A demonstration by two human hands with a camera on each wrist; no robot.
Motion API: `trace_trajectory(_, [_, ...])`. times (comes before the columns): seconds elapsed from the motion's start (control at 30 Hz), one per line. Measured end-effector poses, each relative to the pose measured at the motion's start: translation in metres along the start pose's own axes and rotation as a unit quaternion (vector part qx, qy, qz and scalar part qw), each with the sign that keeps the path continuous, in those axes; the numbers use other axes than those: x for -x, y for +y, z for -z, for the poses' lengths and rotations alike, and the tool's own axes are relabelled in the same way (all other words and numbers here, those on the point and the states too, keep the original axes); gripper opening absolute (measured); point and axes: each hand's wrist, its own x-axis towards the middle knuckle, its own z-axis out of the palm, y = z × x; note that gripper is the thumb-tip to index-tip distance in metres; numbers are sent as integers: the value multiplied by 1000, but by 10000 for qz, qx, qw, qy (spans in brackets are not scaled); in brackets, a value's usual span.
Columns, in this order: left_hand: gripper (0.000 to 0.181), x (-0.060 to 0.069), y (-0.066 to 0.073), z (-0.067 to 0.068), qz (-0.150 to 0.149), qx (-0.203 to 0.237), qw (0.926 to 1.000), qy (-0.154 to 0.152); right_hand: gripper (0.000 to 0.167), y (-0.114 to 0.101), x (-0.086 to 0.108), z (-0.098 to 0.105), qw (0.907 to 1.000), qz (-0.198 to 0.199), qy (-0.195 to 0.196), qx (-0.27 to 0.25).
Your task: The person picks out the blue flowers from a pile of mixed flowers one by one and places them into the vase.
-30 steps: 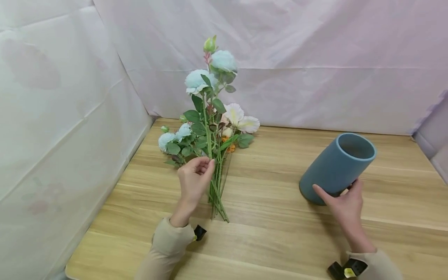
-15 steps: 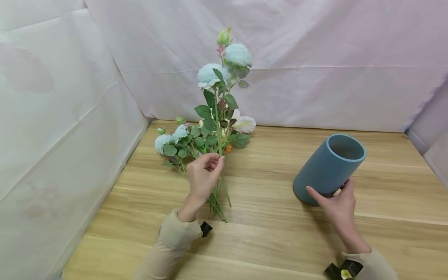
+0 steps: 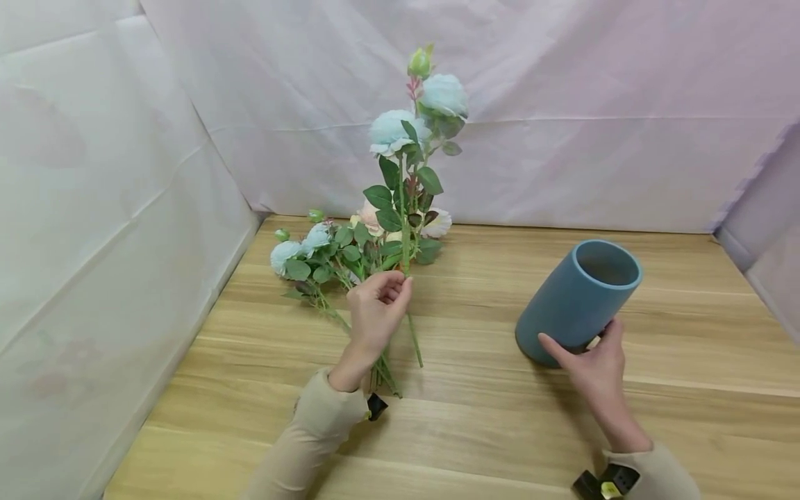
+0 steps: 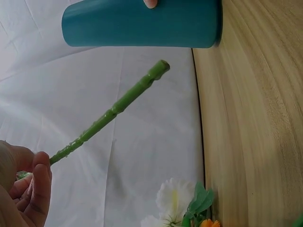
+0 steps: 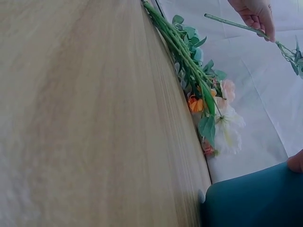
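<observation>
Pinching light-blue green-stemmed flower in left hand, with blooms far of fingers; gripping blue cylindrical vase with right hand.

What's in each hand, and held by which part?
The left hand pinches the raised blue flower by its stem, below the leaves. The right hand grips the vase by its side, below the rim.
</observation>
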Motion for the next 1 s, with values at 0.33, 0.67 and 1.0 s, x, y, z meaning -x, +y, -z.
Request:
trace_trajectory(0.33, [6,1,3,-9,-45,161,9999,9,100,2,3,1,9999,-63,-76,45])
trace_trajectory(0.67, [6,2,6,-21,-277,290,9992,37,35,-37,13,0,8894,2807,3105,-1836])
trace_trajectory(1.0, [6,6,14,-33,-279,458,9985,-63,20,-109,22,-28,8759,4559,789,-1367])
